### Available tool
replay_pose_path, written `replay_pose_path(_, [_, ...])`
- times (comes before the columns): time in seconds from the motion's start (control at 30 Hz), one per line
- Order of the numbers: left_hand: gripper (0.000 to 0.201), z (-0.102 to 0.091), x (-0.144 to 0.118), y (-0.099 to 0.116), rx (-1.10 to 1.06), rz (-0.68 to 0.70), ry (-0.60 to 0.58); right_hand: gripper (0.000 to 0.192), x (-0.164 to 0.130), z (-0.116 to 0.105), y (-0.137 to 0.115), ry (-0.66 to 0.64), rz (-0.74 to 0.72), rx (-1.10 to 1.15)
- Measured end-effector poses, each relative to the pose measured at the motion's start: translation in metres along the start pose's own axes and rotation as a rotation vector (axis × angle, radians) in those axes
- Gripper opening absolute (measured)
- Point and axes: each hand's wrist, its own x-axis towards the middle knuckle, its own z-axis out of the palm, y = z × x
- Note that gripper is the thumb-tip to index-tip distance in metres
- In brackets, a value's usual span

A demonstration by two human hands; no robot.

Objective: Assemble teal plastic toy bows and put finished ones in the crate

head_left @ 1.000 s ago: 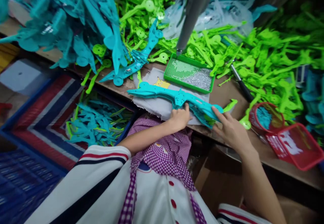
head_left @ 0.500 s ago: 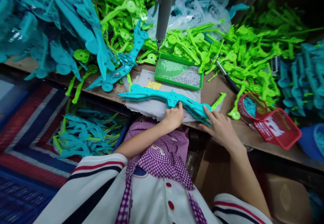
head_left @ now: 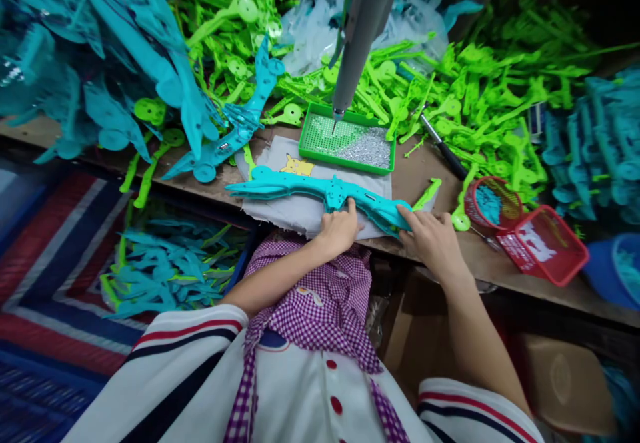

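— Since it lies flat on the grey cloth [head_left: 300,209] at the bench edge, where would you hold that teal plastic toy bow [head_left: 320,193]?
— At its thick middle. It looks light and stiff, and I think the thin tips could snap.
— Who holds it now?
— The left hand [head_left: 337,229] pinches the middle. The right hand [head_left: 433,239] grips the right end.
— What about the boxes?
— The green tray [head_left: 347,143] has tiny silver screws. The round red basket [head_left: 493,204] has small teal bits. The square red basket [head_left: 545,244] looks nearly empty.
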Motion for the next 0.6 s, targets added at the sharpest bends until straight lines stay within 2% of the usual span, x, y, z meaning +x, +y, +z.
replay_pose_path(0.17, [0.074,-0.001,-0.001,0.0,0.014,0.007,0.009,0.04,-0.004,-0.003,0.001,0.003,-0.039,-0.018])
replay_pose_path(0.43, [0.072,0.001,-0.004,-0.001,0.023,0.006,0.025,0.033,-0.005,0.002,-0.014,0.01,0.06,-0.09])
replay_pose_path(0.6, [0.074,0.002,-0.002,-0.001,0.028,0.009,0.02,0.039,-0.011,-0.016,-0.02,0.004,0.079,-0.035])
